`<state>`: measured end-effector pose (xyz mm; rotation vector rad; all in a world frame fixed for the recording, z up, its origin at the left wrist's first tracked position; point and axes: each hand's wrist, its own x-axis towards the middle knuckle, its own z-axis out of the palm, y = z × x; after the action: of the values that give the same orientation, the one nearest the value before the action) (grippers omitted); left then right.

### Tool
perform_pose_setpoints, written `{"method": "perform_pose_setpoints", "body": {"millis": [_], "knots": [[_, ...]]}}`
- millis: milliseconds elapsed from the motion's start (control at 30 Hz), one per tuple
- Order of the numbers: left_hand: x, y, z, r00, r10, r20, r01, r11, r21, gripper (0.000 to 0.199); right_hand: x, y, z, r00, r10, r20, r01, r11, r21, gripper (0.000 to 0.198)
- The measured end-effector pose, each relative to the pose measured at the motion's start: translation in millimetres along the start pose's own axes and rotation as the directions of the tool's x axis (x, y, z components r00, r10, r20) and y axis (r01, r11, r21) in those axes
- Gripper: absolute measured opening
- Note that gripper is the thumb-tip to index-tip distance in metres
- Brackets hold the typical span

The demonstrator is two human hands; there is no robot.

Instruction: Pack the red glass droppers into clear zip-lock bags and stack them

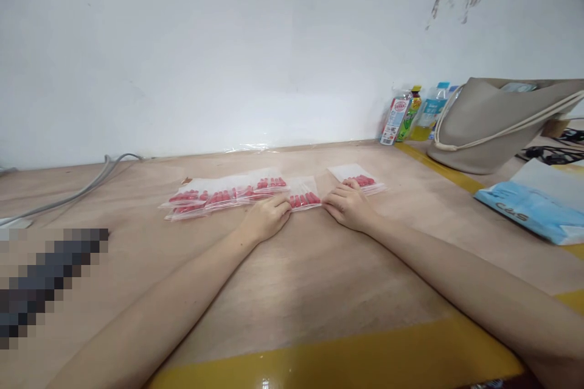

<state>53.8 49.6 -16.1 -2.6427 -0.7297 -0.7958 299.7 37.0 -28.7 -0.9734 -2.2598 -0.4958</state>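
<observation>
Between my hands a small clear plastic bag (303, 187) lies flat, with a row of red pieces along its near edge. My left hand (270, 217) has its fingers closed at the bag's near left corner. At its near right corner my right hand (345, 204) is closed too, fingers bent and pressed together. A pile of similar bags (219, 193) with red pieces spreads out to the left, overlapping one another. Just behind my right hand another such bag (357, 177) is partly covered by the fingers. What the red pieces are I cannot make out.
At the back right stand a carton (395, 118) and several drink bottles (431, 110) beside a grey bag (483, 124) with a cord. A blue tissue pack (533, 206) lies nearer. On the left are a grey cable (86, 187) and a dark pixelated object (50, 276). A wall closes the back.
</observation>
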Motion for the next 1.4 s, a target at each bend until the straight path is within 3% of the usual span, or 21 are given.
{"method": "perform_pose_setpoints", "body": {"millis": [333,700,1000,1400], "knots": [[6,4,2,0.999,-0.035,-0.04,0.036,0.999,0.011,0.01,4,-6,-3,1.0,0.007,-0.026,-0.007,1.0,-0.025,0.017],[38,17,32,0.992,0.121,-0.022,-0.12,0.992,0.047,0.016,9,-10,-1,0.996,-0.082,-0.03,0.079,0.993,-0.082,0.014],[32,13,20,0.987,0.158,-0.041,-0.152,0.982,0.113,0.018,6,-9,-6,0.992,-0.122,-0.027,0.119,0.99,-0.081,0.018],[-3,-4,-12,0.991,0.113,-0.071,-0.101,0.982,0.16,0.023,4,-7,-6,0.996,-0.085,-0.018,0.085,0.996,-0.039,0.014]]}}
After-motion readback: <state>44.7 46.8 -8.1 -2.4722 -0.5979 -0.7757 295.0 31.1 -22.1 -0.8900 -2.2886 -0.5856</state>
